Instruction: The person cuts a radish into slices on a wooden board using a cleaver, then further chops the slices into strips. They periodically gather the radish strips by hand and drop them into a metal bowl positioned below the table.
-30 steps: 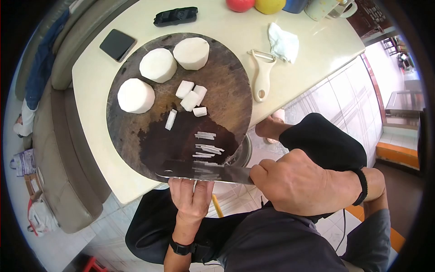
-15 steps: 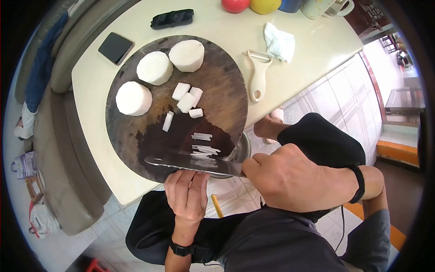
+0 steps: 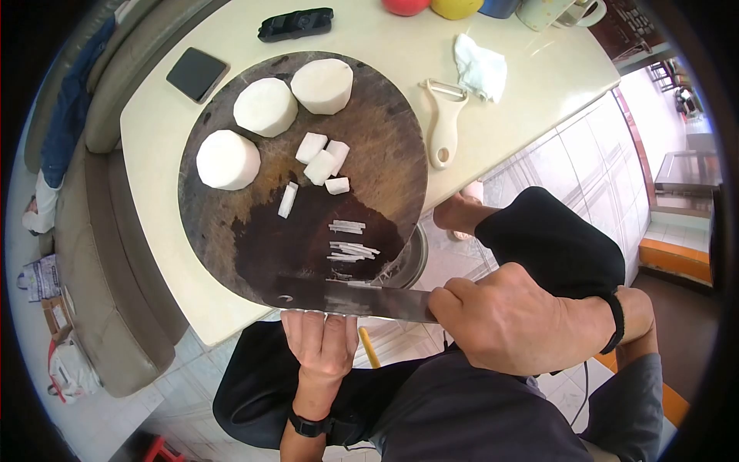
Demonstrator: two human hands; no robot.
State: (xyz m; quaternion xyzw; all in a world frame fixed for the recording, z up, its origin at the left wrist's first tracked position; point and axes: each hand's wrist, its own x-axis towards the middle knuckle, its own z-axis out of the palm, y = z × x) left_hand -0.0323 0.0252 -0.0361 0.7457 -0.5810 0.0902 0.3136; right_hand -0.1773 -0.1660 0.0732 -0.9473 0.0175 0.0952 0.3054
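My right hand [image 3: 500, 319] is closed around the handle of a kitchen knife [image 3: 362, 300], whose broad blade lies across the near edge of a round wooden chopping board [image 3: 385, 146]. Curled fingers of my left hand [image 3: 319, 343] press together behind the blade; their tips, and anything under them, are hidden. Thin white strips [image 3: 352, 251] of what looks like radish lie on the wet, dark part of the board just beyond the knife. Farther back are several small white blocks [image 3: 319, 167], a narrow slab [image 3: 288, 200] and three thick peeled white chunks [image 3: 229, 160].
A white peeler [image 3: 443, 131] and a crumpled tissue [image 3: 480, 68] lie right of the board. A phone [image 3: 198, 75] and a black strap-like item [image 3: 295, 25] are at the back left. Below the board's right edge shows a metal basin [image 3: 418, 258].
The knife and my right hand have shifted slightly down and to the right, and more of the blade's flat side shows. My left hand stays behind the blade, its fingertips now more covered.
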